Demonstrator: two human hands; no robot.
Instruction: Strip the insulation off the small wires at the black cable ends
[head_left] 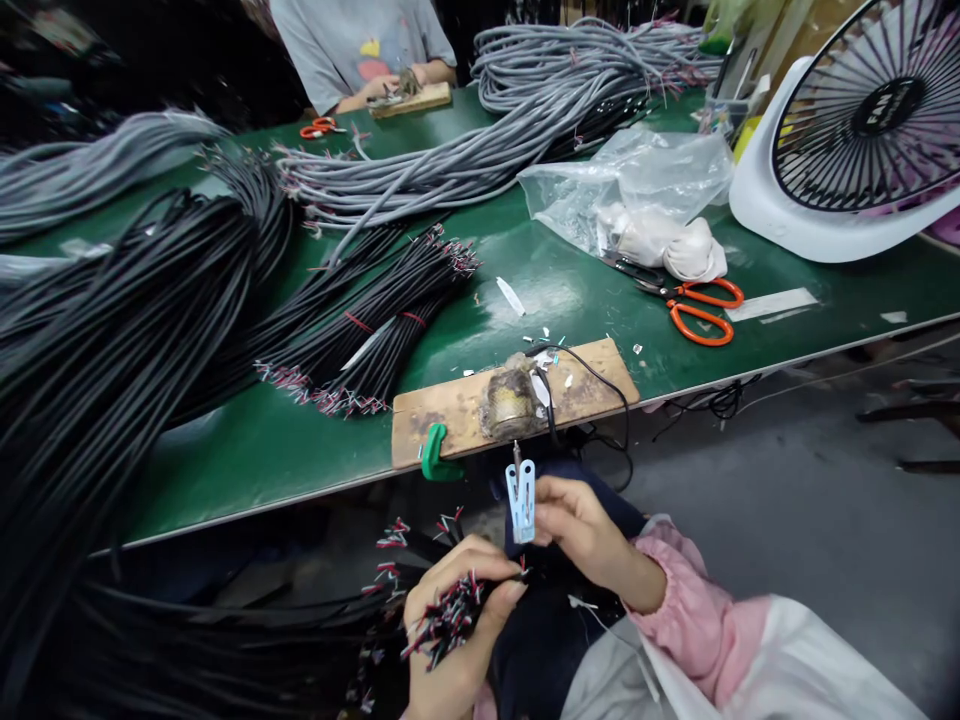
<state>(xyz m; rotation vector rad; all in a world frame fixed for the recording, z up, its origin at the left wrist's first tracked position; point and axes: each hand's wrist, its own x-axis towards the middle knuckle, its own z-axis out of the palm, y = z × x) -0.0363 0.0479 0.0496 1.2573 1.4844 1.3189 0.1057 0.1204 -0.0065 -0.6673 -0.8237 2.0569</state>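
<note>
My left hand is wrapped round a bunch of black cables whose stripped ends show red and white wires. Between its thumb and forefinger one cable end sticks out. My right hand is closed at the edge of a light blue clothespin, its fingertips partly behind it. A thin metal tip reaches down to the clothespin from a stained, roundish block. That block sits on a wooden board at the table's front edge.
A green clamp grips the board. Black cable bundles lie left, grey cables behind. Orange-handled scissors, a plastic bag and a white fan stand right. Across the table sits another person.
</note>
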